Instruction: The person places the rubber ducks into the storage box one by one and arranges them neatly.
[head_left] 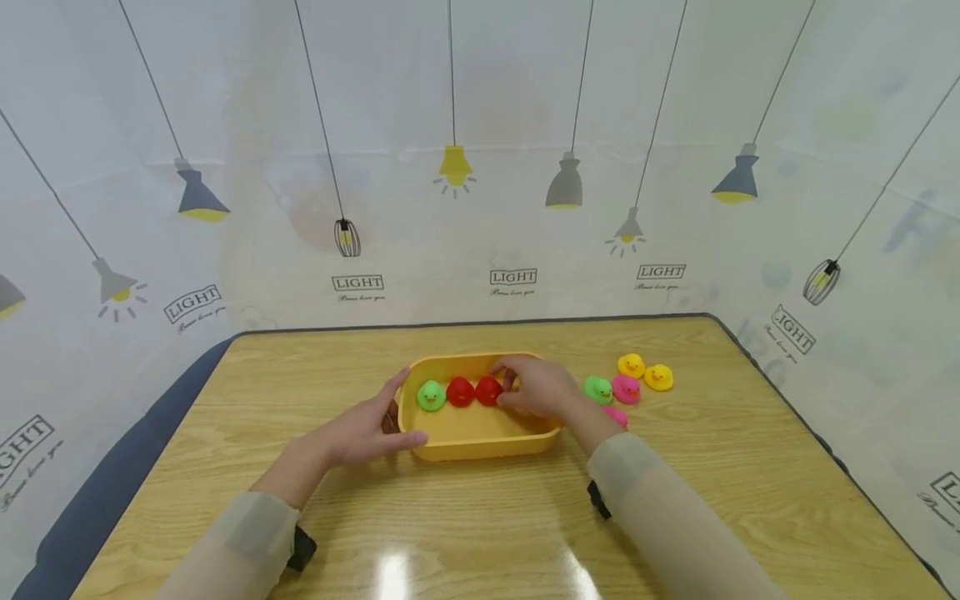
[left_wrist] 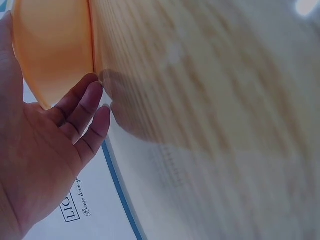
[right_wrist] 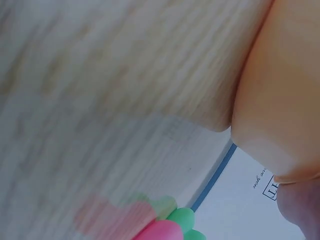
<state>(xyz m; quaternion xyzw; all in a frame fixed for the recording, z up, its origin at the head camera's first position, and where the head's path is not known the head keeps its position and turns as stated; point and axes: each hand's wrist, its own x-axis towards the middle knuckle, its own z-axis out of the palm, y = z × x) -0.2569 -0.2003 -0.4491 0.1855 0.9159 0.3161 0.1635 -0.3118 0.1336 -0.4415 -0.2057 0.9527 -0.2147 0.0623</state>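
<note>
A yellow plastic tray (head_left: 480, 450) stands on the wooden table. Inside it, a green toy duck (head_left: 431, 396), a red toy duck (head_left: 460, 392) and a second red toy duck (head_left: 488, 390) sit side by side along the back. My left hand (head_left: 371, 429) spans the tray's left end, straight thumb over the front corner; in the left wrist view its fingers (left_wrist: 82, 112) touch the outer wall. Reaching over the right end, my right hand (head_left: 536, 387) pinches the right-hand red duck between thumb and fingers. The right wrist view shows little of this hand (right_wrist: 300, 205).
Right of the tray lie a green duck (head_left: 598, 390), a pink duck (head_left: 626, 389), another pink duck (head_left: 616, 417) partly behind my right wrist, and two yellow ducks (head_left: 632, 365). A lamp-printed curtain (head_left: 420, 242) hangs behind the table (head_left: 315, 358).
</note>
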